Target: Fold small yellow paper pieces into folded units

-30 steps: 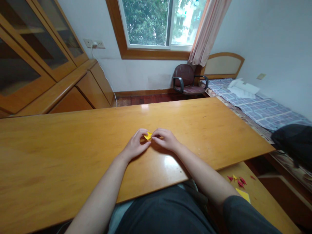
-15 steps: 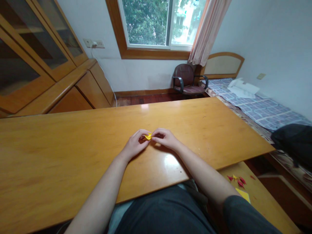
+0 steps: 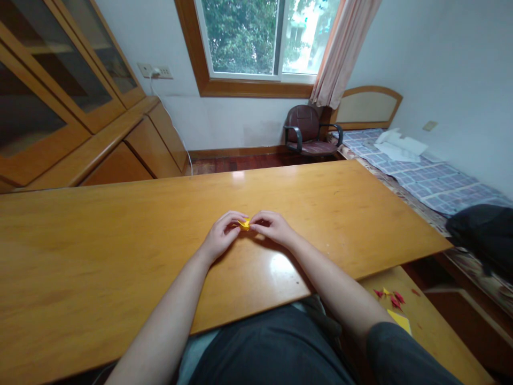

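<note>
Between my two hands, just over the middle of the table, is a small piece of folded yellow paper with pointed ends. My left hand curves around its left side, fingertips on top and thumb below. My right hand pinches its right end between thumb and fingers. Part of the paper is hidden by the fingertips, so its exact shape cannot be made out.
A lower wooden surface at the right holds several small red folded papers, a yellow one and a flat yellow sheet. Beyond are a chair, a bed with a black bag, and a cabinet.
The left thumb has shifted slightly back and down from the yellow paper, which has turned a little and moved slightly right. The right hand stays nearly still.
</note>
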`<state>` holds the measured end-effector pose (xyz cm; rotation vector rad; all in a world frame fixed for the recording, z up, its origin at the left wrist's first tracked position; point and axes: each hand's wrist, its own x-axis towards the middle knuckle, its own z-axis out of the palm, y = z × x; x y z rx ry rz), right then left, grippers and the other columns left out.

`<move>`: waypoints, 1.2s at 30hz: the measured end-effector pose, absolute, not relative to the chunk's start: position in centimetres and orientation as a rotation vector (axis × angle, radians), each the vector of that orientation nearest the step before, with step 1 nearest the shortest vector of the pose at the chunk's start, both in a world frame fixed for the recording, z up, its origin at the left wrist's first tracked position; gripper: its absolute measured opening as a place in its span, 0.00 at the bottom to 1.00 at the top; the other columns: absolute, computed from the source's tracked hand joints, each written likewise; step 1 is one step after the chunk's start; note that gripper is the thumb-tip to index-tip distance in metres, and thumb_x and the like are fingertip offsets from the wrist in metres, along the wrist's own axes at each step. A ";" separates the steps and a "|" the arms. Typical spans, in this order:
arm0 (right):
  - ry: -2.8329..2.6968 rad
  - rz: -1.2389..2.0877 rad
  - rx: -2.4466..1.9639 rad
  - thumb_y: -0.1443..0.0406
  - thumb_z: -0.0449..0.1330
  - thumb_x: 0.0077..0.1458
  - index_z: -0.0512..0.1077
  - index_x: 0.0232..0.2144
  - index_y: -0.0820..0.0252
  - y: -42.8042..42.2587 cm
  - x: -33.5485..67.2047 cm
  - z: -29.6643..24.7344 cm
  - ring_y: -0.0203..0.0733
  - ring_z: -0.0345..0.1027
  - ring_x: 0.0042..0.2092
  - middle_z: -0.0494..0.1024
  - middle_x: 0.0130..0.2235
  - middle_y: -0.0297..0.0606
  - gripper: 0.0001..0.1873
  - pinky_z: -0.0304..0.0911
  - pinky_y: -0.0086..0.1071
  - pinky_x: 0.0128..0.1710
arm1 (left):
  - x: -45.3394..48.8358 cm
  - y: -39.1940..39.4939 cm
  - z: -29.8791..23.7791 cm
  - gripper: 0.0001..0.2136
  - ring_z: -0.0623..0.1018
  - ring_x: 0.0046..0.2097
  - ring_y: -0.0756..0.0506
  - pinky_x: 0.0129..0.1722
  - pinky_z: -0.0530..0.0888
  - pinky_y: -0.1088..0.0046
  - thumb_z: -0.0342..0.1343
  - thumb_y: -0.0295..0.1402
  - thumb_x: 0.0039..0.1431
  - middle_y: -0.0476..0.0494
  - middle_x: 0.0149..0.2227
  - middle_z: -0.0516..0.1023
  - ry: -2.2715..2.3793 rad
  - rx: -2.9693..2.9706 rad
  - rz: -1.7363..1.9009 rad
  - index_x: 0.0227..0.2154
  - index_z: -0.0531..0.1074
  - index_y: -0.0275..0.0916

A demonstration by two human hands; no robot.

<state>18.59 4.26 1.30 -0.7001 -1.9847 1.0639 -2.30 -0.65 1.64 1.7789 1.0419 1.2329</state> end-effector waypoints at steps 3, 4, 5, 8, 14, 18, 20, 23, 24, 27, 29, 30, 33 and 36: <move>-2.007 1.038 -0.679 0.59 0.62 0.58 0.78 0.33 0.61 4.2 18.6 1.4 0.38 0.72 0.36 0.79 0.34 0.39 0.10 0.67 0.32 0.40 | -2.2 -0.6 1.6 0.06 0.76 0.48 0.44 0.49 0.73 0.65 0.54 0.28 0.59 0.40 0.44 0.76 1.058 1.791 1.230 0.38 0.74 0.39; -2.015 1.027 -0.670 0.59 0.61 0.58 0.78 0.33 0.61 4.2 18.6 1.5 0.38 0.72 0.36 0.79 0.34 0.39 0.10 0.67 0.32 0.40 | -2.2 -0.6 1.7 0.06 0.76 0.47 0.44 0.49 0.73 0.65 0.54 0.28 0.59 0.41 0.44 0.76 1.066 1.798 1.230 0.37 0.74 0.39; -2.020 1.015 -0.661 0.60 0.61 0.59 0.78 0.33 0.61 4.2 18.7 1.5 0.38 0.72 0.37 0.79 0.34 0.39 0.10 0.67 0.32 0.41 | -2.1 -0.7 1.7 0.06 0.76 0.47 0.44 0.49 0.73 0.65 0.53 0.28 0.59 0.41 0.44 0.76 1.076 1.803 1.230 0.37 0.74 0.39; -2.026 0.982 -0.629 0.60 0.60 0.59 0.78 0.33 0.60 4.3 18.7 1.5 0.39 0.72 0.38 0.79 0.35 0.39 0.10 0.67 0.34 0.43 | -2.0 -0.7 1.7 0.06 0.76 0.46 0.44 0.48 0.73 0.65 0.53 0.27 0.59 0.41 0.43 0.76 1.102 1.811 1.234 0.36 0.74 0.39; -2.011 0.937 -0.600 0.61 0.62 0.58 0.77 0.33 0.59 4.5 18.6 1.3 0.40 0.73 0.41 0.79 0.38 0.41 0.08 0.68 0.36 0.46 | -1.9 -0.4 1.4 0.07 0.76 0.45 0.45 0.48 0.73 0.66 0.54 0.28 0.59 0.43 0.41 0.77 1.151 1.805 1.257 0.38 0.75 0.40; -2.012 0.907 -0.600 0.62 0.62 0.58 0.77 0.34 0.59 4.6 18.5 1.0 0.39 0.73 0.41 0.79 0.38 0.40 0.07 0.68 0.35 0.45 | -2.0 -0.3 1.1 0.06 0.76 0.45 0.45 0.47 0.74 0.65 0.55 0.30 0.59 0.43 0.41 0.76 1.159 1.776 1.275 0.37 0.75 0.40; -2.033 0.893 -0.595 0.62 0.63 0.58 0.77 0.34 0.59 4.6 18.5 1.0 0.39 0.73 0.41 0.79 0.37 0.40 0.06 0.68 0.35 0.45 | -1.9 -0.3 1.0 0.05 0.76 0.45 0.45 0.47 0.74 0.65 0.55 0.31 0.59 0.43 0.41 0.76 1.162 1.756 1.271 0.37 0.74 0.40; -2.087 0.875 -0.593 0.63 0.62 0.58 0.77 0.35 0.59 4.5 18.5 0.9 0.39 0.73 0.42 0.78 0.38 0.40 0.06 0.68 0.35 0.46 | -1.8 -0.4 0.7 0.06 0.76 0.44 0.46 0.46 0.75 0.66 0.55 0.33 0.58 0.43 0.42 0.75 1.186 1.654 1.260 0.38 0.72 0.39; -2.105 0.869 -0.594 0.63 0.61 0.59 0.77 0.35 0.59 4.5 18.5 0.8 0.40 0.73 0.42 0.78 0.38 0.41 0.06 0.68 0.35 0.46 | -1.7 -0.3 0.6 0.08 0.77 0.44 0.46 0.45 0.75 0.66 0.56 0.34 0.58 0.43 0.42 0.75 1.194 1.600 1.258 0.40 0.71 0.40; -2.149 0.848 -0.597 0.63 0.61 0.59 0.78 0.36 0.58 4.6 18.5 0.6 0.40 0.73 0.42 0.77 0.39 0.41 0.07 0.68 0.35 0.46 | -1.5 -0.2 0.1 0.16 0.78 0.41 0.48 0.44 0.76 0.67 0.60 0.36 0.55 0.43 0.44 0.75 1.184 1.452 1.293 0.46 0.66 0.40; -2.159 0.832 -0.590 0.63 0.60 0.59 0.78 0.37 0.58 4.7 18.5 0.4 0.39 0.73 0.42 0.77 0.39 0.41 0.07 0.68 0.34 0.45 | -1.4 0.0 0.0 0.21 0.78 0.38 0.50 0.44 0.76 0.66 0.62 0.37 0.53 0.43 0.44 0.74 1.182 1.387 1.304 0.48 0.64 0.40; -2.156 0.820 -0.587 0.63 0.60 0.59 0.78 0.37 0.58 4.8 18.6 0.3 0.39 0.73 0.42 0.77 0.39 0.41 0.07 0.69 0.34 0.45 | -1.4 0.1 0.0 0.22 0.78 0.38 0.50 0.44 0.76 0.66 0.62 0.37 0.52 0.44 0.44 0.74 1.185 1.358 1.310 0.49 0.64 0.40; -2.128 0.780 -0.595 0.63 0.60 0.60 0.78 0.37 0.58 4.9 18.6 0.2 0.39 0.73 0.41 0.78 0.38 0.42 0.08 0.69 0.34 0.44 | -1.6 0.3 0.1 0.23 0.78 0.40 0.48 0.46 0.75 0.66 0.64 0.38 0.50 0.44 0.42 0.75 1.194 1.271 1.310 0.47 0.65 0.39; -2.102 0.770 -0.615 0.62 0.60 0.60 0.78 0.37 0.58 4.9 18.6 0.2 0.40 0.73 0.41 0.78 0.39 0.42 0.08 0.69 0.34 0.44 | -1.8 0.4 0.3 0.20 0.78 0.40 0.47 0.45 0.74 0.67 0.65 0.40 0.48 0.45 0.38 0.76 1.187 1.198 1.248 0.42 0.69 0.37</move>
